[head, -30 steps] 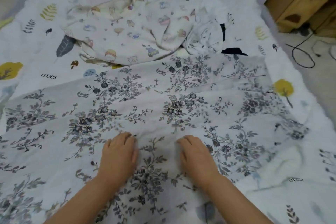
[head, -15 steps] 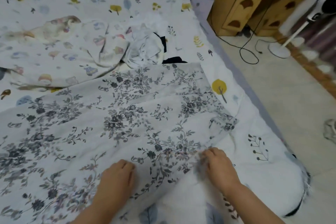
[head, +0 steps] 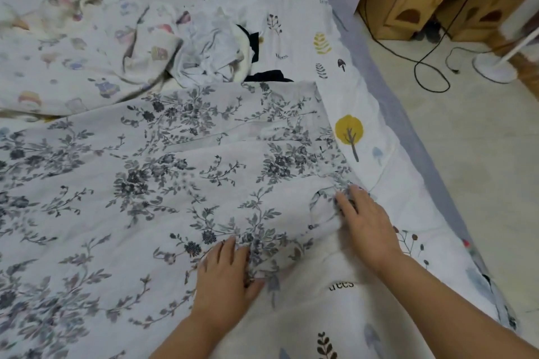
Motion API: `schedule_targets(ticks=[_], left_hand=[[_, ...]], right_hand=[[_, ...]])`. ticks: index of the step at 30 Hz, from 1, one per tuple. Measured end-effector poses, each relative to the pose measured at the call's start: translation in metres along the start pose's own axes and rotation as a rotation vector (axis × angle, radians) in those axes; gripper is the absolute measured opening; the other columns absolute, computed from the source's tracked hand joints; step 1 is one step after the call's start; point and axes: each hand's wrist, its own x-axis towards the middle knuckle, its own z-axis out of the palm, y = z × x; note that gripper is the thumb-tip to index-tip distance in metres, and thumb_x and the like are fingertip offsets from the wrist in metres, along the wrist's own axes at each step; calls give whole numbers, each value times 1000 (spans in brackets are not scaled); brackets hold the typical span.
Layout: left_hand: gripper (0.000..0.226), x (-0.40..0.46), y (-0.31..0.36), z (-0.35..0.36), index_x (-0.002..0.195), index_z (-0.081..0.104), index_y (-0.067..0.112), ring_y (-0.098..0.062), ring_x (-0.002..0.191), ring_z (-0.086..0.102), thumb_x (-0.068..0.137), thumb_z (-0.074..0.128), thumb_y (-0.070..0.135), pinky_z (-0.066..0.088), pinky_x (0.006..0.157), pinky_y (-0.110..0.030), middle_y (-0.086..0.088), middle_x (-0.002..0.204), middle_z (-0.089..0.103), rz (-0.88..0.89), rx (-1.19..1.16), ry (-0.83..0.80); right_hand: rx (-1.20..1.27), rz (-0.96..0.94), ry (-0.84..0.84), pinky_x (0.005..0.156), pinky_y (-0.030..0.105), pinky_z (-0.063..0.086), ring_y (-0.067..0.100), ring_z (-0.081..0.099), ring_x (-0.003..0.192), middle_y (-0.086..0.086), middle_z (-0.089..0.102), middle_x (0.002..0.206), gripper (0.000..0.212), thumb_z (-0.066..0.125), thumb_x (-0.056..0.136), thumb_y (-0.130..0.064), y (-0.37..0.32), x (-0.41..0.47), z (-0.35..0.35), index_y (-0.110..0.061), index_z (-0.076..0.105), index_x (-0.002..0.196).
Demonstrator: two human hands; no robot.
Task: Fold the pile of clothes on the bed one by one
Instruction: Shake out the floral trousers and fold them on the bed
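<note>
Hands bunch the floral cloth (head: 180,172), left hand (head: 226,274) and right hand (head: 368,223) gripping its near edge, so uneven pulling could skew the fold.

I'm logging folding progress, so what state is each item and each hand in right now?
Grey floral-print white garment: spread flat on the bed, not yet folded.
Cartoon-print pale garment: crumpled, unfolded.
Plain white garment: bunched up in the pile.
Black garment: mostly hidden under the pile.
Left hand: gripping the floral garment's near edge.
Right hand: gripping its bunched corner.
White standing fan: upright on the floor.
</note>
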Motion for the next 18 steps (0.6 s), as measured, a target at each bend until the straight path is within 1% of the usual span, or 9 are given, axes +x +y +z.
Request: schedule_targets(ticks=[2,4,6,7,10,12,15,17,18], left_hand=[[84,5,6,9,148,9,30,-26,144,0,81,38,71,8,115,-48,-1,158,-1,-34,39,-37],[85,5,11,14,149,-1,28,-31,144,-6,85,41,64,6,114,-52,-4,158,-9,-55,98,-61],[74,4,12,15,149,-5,27,-32,144,-8,93,39,49,5,116,-52,-4,158,-11,-66,134,-50],[69,5,12,13,149,-3,29,-31,145,-6,95,38,41,7,116,-49,-4,158,-10,-68,138,-37],[59,7,12,-2,149,12,30,-26,145,11,96,36,30,20,116,-38,0,159,4,-40,98,-19],[53,8,12,-19,146,24,29,-20,139,30,96,38,26,30,110,-29,3,155,23,-2,56,-33],[41,-2,13,-47,136,40,31,-19,117,53,96,37,27,40,92,-28,3,134,52,88,34,-94],[37,-14,17,-63,131,44,29,-21,109,57,96,34,24,41,85,-29,0,123,59,168,64,-156],[36,-19,18,-67,129,45,27,-22,108,57,96,34,22,41,83,-29,-1,123,59,199,71,-189]], right_hand=[[-80,-23,-21,116,41,6,28,-5,145,9,-10,158,71,37,93,-4,7,14,5,-23,-1,150],[-133,-41,-42,116,42,5,27,-8,145,6,-13,158,75,38,92,-4,11,26,9,-24,-6,150],[-194,-71,-62,115,42,9,26,0,145,4,-4,158,75,41,91,-9,13,35,12,-24,-4,150],[-223,-86,-61,114,41,14,25,9,143,3,6,157,72,42,91,-13,13,38,12,-24,2,150],[-244,-118,-21,100,33,27,21,37,126,-2,41,140,49,43,90,-20,15,39,9,-28,34,137],[-229,-127,14,94,31,29,19,43,117,-7,51,128,35,42,92,-22,18,36,0,-33,47,125],[-231,-139,26,88,29,30,17,45,112,-12,55,118,31,40,92,-23,26,25,-16,-36,52,118],[-254,-159,-13,86,28,29,15,45,111,-13,55,115,32,40,91,-23,31,13,-28,-37,52,117],[-265,-174,-37,85,27,28,14,45,111,-13,55,115,33,39,91,-22,33,6,-32,-37,51,118]])
